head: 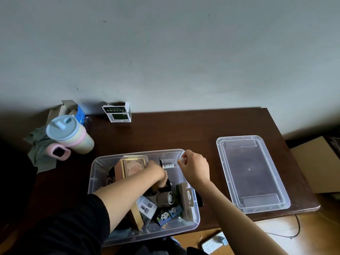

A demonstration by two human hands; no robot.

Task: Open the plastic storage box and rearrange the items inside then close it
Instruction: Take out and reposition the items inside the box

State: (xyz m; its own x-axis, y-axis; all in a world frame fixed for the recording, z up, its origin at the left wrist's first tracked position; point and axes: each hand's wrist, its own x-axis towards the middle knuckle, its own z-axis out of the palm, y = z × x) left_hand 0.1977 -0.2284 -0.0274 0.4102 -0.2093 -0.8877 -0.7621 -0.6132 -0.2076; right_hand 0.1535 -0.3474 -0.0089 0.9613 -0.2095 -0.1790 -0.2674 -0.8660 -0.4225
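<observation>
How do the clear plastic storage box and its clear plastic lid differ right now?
The clear plastic storage box is deep and holds items, with both hands inside; the clear plastic lid is shallow, holds nothing and lies untouched to the box's right. Both are transparent and rest on the dark wooden table.

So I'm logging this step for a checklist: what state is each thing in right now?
storage box: open, on the table, items inside
lid: off, flat on the table to the right of the box
left hand: reaching down among the items; grip hidden
right hand: pinching a small white item at the box's far rim
cup: lidded, upright
</observation>
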